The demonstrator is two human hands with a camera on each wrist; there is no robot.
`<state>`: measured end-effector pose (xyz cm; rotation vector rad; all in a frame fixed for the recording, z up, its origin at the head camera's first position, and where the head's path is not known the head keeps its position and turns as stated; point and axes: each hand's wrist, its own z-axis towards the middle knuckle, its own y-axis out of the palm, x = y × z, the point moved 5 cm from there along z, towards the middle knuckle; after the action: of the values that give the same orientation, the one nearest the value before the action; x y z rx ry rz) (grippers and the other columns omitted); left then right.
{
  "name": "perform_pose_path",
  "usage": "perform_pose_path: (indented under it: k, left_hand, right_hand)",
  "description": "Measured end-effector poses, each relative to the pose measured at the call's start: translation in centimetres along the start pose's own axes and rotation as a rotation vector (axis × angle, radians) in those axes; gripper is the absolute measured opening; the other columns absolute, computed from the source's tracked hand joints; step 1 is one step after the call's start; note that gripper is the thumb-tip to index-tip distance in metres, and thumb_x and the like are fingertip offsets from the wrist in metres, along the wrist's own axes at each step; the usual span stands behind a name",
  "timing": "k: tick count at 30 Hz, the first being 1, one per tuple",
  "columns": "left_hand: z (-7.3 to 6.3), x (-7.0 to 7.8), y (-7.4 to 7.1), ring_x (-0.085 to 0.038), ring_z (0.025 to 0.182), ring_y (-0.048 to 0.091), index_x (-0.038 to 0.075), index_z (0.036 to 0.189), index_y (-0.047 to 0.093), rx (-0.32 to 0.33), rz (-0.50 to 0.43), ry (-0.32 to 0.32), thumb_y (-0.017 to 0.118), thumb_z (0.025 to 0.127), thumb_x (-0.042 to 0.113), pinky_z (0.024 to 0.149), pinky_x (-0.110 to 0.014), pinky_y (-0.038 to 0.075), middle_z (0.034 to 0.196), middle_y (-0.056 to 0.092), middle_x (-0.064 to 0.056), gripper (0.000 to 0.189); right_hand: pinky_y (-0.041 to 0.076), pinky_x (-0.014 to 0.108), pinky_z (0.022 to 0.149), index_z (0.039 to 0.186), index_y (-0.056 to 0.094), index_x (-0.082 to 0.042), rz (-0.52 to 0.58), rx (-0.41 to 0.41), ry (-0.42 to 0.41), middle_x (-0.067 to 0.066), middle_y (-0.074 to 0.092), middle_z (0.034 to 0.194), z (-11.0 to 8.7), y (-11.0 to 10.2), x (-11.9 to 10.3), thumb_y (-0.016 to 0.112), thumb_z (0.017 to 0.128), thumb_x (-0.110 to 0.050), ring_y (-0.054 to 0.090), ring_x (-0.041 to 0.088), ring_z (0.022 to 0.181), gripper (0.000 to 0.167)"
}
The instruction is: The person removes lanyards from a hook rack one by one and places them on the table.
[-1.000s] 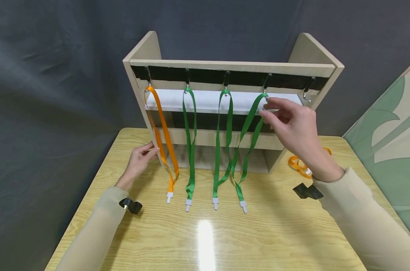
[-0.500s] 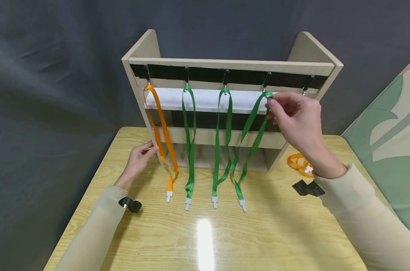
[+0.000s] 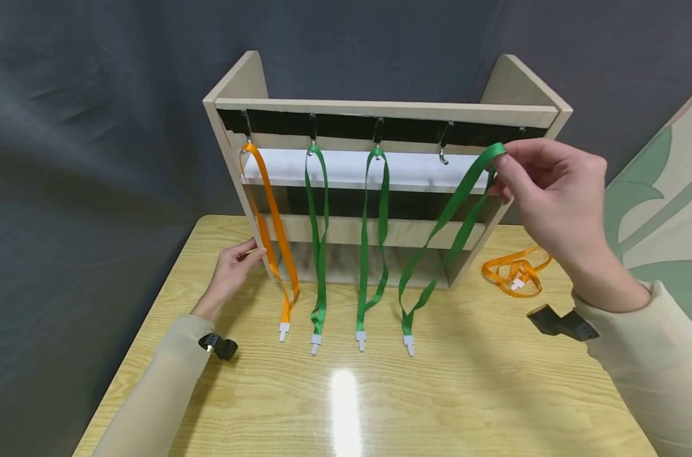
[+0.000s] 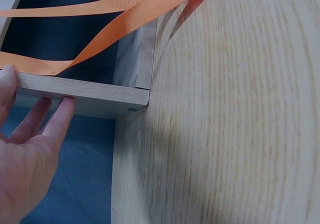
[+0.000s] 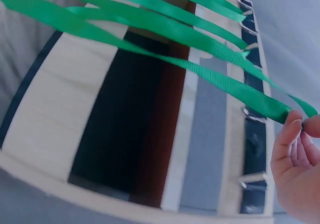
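My right hand (image 3: 565, 197) pinches the top of a green lanyard (image 3: 445, 219), clear of the hook (image 3: 443, 154) to its left. The lanyard slants down to its white clip (image 3: 409, 346) above the table. In the right wrist view, thumb and fingers hold the green strap (image 5: 225, 86). My left hand (image 3: 230, 274) grips the lower left side of a small wooden shelf (image 3: 386, 109); the left wrist view puts its thumb at the panel's front edge (image 4: 85, 86), fingers against the outer face. An orange lanyard (image 3: 274, 212) and two green lanyards (image 3: 317, 219) hang from the left hooks.
The rightmost hook (image 5: 254, 178) shows in the right wrist view, bare. Another orange lanyard (image 3: 512, 263) lies coiled on the wooden table (image 3: 254, 400), right of the shelf. Dark cloth (image 3: 94, 127) hangs behind, and a patterned cloth (image 3: 683, 190) is at the right.
The green lanyard has come off the fourth hook, and my right hand has carried its top to the right. My left hand stays at the shelf's side.
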<state>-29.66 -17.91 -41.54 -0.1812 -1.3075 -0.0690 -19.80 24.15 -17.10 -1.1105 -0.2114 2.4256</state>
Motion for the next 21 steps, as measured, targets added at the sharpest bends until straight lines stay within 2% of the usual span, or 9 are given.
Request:
perform_pose_path:
  k: [6,8,13,14,15,21]
  left_hand:
    - [-0.3,1.0,0.2,-0.01,0.094,0.063,-0.011,0.131,0.049,-0.001,0.011,-0.002,0.053,0.096,-0.004,0.09,-0.057,0.044,0.127,0.05,-0.032,0.036]
    - [-0.3,1.0,0.2,-0.009,0.093,0.063,-0.011,0.131,0.049,-0.002,0.006,-0.002,0.052,0.096,-0.004,0.09,-0.059,0.043,0.128,0.049,-0.032,0.036]
    - [-0.2,1.0,0.3,-0.009,0.093,0.063,-0.01,0.131,0.049,-0.004,0.004,-0.008,0.053,0.096,-0.003,0.091,-0.06,0.042,0.129,0.049,-0.031,0.036]
    - [-0.2,1.0,0.3,-0.009,0.094,0.063,-0.01,0.131,0.05,-0.003,0.005,-0.009,0.053,0.096,-0.003,0.091,-0.06,0.042,0.13,0.049,-0.031,0.036]
    - [-0.3,1.0,0.3,-0.009,0.094,0.063,-0.01,0.131,0.05,-0.002,0.006,-0.011,0.053,0.096,-0.003,0.091,-0.059,0.042,0.13,0.049,-0.03,0.036]
    - [-0.3,0.9,0.3,-0.009,0.095,0.062,-0.01,0.132,0.049,0.0,0.005,-0.019,0.053,0.096,-0.002,0.091,-0.057,0.043,0.131,0.048,-0.03,0.037]
  right_hand:
    - [0.05,0.014,0.053,0.093,0.066,0.017,0.176,0.009,-0.002,0.011,0.067,0.074,-0.1,-1.8,-0.2,0.061,0.084,0.011,0.055,0.015,0.052,0.011]
    - [0.05,0.014,0.052,0.092,0.066,0.017,0.149,0.017,-0.037,0.009,0.067,0.074,-0.1,-2.5,-0.3,0.061,0.085,0.011,0.054,0.014,0.051,0.011]
    - [0.048,0.014,0.049,0.093,0.062,0.023,0.238,0.043,-0.064,0.012,0.067,0.073,-0.4,-4.4,-0.1,0.06,0.084,0.014,0.054,0.015,0.051,0.013]
    - [0.048,0.014,0.05,0.094,0.062,0.023,0.267,0.053,-0.036,0.012,0.067,0.073,-0.5,-4.9,0.0,0.061,0.084,0.013,0.055,0.015,0.051,0.013]
    - [0.048,0.013,0.051,0.096,0.063,0.021,0.227,0.06,-0.014,0.01,0.067,0.074,-0.6,-5.3,0.0,0.061,0.085,0.012,0.055,0.014,0.053,0.014]
    - [0.047,0.012,0.053,0.103,0.061,0.019,0.253,0.089,0.01,0.008,0.068,0.077,-0.9,-7.8,0.7,0.059,0.089,0.009,0.058,0.013,0.057,0.017]
